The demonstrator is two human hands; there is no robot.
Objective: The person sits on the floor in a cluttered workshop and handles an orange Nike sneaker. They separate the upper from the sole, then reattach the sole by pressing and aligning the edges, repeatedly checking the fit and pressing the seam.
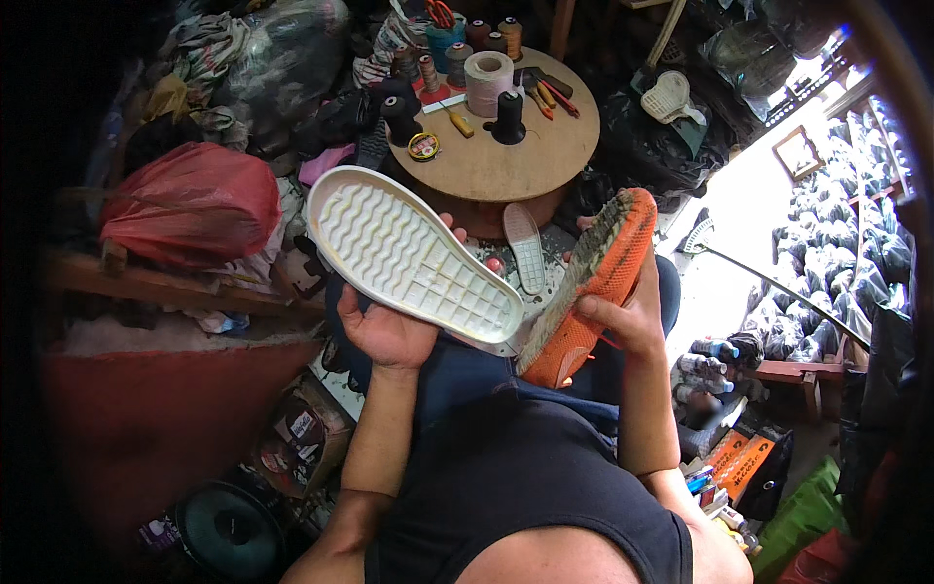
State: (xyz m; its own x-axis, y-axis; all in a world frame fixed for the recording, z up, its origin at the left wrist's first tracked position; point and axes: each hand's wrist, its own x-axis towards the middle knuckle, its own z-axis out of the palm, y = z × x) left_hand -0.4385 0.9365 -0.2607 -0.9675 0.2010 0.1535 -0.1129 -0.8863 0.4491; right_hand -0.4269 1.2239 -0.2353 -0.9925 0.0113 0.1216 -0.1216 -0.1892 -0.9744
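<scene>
A white shoe sole point(413, 255) with a wavy and gridded tread faces up, held in my left hand point(389, 329), the thumb at its near edge and fingertips showing past its far edge. My right hand point(630, 310) is closed around an orange shoe point(615, 268), tipped on its side so that its worn, greyish underside point(574, 277) turns toward the white sole. The sole's narrow end is close to the shoe; whether they touch I cannot tell. Beyond the two, a smaller pale sole point(524, 248) lies on a speckled surface.
A round wooden table point(545, 161) ahead carries thread spools point(509, 119), a large pale roll point(488, 83), a yellow-handled tool point(460, 123) and pliers point(541, 100). At left sits a red bag point(192, 206). Stacked dark plastic-wrapped bundles point(827, 234) fill the right side, near a long dark rod point(778, 292).
</scene>
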